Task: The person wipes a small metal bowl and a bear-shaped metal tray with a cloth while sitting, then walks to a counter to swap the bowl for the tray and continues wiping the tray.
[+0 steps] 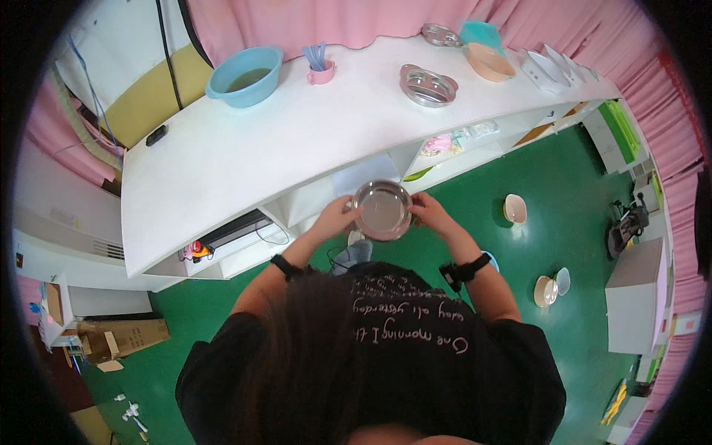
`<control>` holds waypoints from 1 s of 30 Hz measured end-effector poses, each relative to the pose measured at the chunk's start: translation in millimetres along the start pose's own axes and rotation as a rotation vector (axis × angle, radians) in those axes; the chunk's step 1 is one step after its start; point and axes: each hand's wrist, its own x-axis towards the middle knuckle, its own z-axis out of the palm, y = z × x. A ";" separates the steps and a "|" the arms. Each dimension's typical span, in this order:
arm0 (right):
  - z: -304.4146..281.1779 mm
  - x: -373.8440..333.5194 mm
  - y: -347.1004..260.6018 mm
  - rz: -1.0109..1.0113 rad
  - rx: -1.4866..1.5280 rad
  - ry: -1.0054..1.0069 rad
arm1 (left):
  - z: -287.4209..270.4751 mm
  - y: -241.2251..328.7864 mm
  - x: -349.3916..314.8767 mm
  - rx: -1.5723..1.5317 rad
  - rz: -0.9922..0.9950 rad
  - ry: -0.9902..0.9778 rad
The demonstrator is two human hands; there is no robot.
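A round, shiny steel bowl (382, 211) is held level in front of my body, just off the counter's front edge. My left hand (337, 218) grips its left rim, and my right hand (432, 213) has the right rim between thumb and fingers. Beyond it on the white counter (297, 126) lies a divided steel tray (428, 86). A light blue basin (246, 77) with liquid in it stands at the far left, beside a pink cup (321, 73) of blue-handled utensils. At the far right are a second steel tray (440, 35), a peach basin (489, 62) and white dishes (546, 71).
Open shelves under the counter hold folded cloths (448, 142) and a black device (236, 228). A small black object (156, 136) lies on the counter's left end. Basins (514, 210) stand on the green floor at right; a cardboard box (122, 340) lies at left.
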 end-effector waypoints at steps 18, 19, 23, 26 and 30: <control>-71.0 289.9 -60.1 -0.253 -0.194 0.003 | -114.8 0.4 241.7 -0.122 -0.077 0.158; -73.8 297.9 -59.9 -0.286 -0.199 -0.010 | -113.2 3.8 244.8 -0.132 -0.077 0.173; -79.1 312.6 -80.9 -0.257 -0.193 -0.107 | -114.4 4.4 248.1 -0.189 -0.148 0.235; -85.1 321.1 -71.8 -0.273 -0.199 -0.133 | -111.6 3.1 247.3 -0.209 -0.134 0.215; -94.8 329.8 -64.3 -0.249 -0.174 -0.235 | -110.5 -0.5 248.6 -0.117 -0.176 0.269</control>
